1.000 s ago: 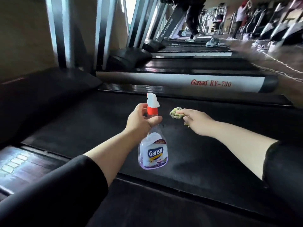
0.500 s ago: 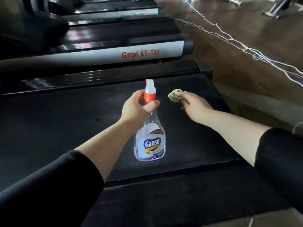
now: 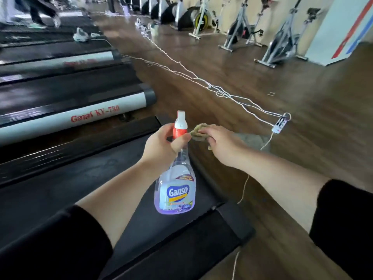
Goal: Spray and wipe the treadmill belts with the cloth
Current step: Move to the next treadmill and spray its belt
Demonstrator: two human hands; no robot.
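My left hand (image 3: 164,145) grips the neck of a clear spray bottle (image 3: 175,190) with a red collar, white nozzle and a blue "Ganso" label; the bottle hangs over the black treadmill belt (image 3: 70,188). Just right of it, my right hand (image 3: 223,142) holds a crumpled yellow-green cloth (image 3: 198,131) in curled fingers, in the air above the belt's right rear corner. The cloth is almost touching my left thumb.
A neighbouring treadmill's white side rail (image 3: 66,116) reads "Ganas KY-730". White cords (image 3: 201,81) and a power strip (image 3: 279,126) lie on the wooden floor at right. Exercise bikes (image 3: 282,37) line the far wall. A person's legs (image 3: 43,11) are at top left.
The view has swung to the right, from the treadmill belt toward its rear end and the floor. Both hands kept their grip and stayed close together; the cloth is now off the belt.
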